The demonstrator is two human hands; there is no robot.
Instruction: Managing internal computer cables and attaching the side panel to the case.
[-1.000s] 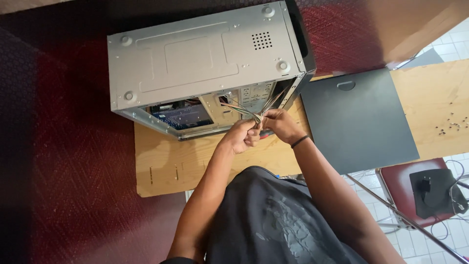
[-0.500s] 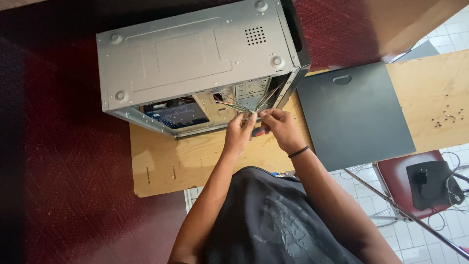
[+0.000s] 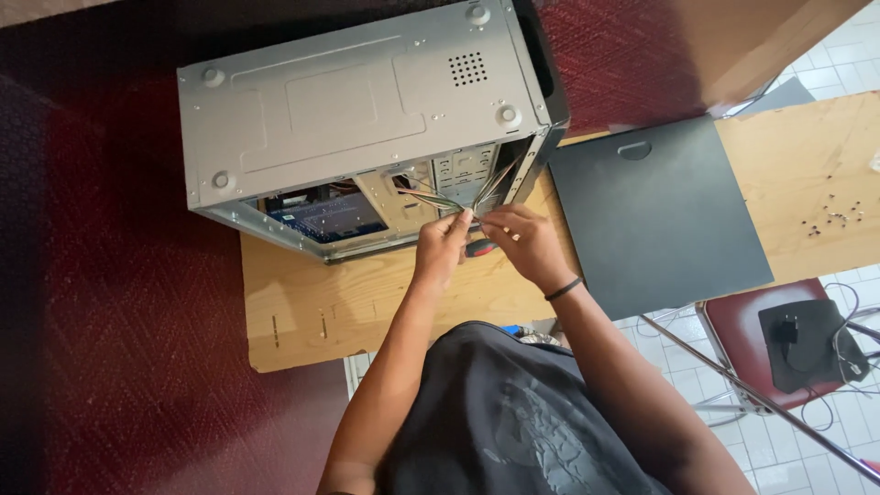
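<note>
I've got both hands at the open side of the grey PC case (image 3: pixel 367 119) on the counter (image 3: pixel 302 312): left hand (image 3: pixel 445 246) and right hand (image 3: pixel 518 240) pinched on the cable bundle (image 3: pixel 440 200) coming out.

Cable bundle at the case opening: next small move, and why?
Probably ease the cable bundle a little further out of the computer case. Both the left hand and right hand pinch its end just outside the open side, wires running back inside.

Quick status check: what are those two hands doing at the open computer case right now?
Left hand and right hand both pinching the cable bundle at the open computer case. Red-handled tool beneath hands. Removed side panel lies to the right.
</note>
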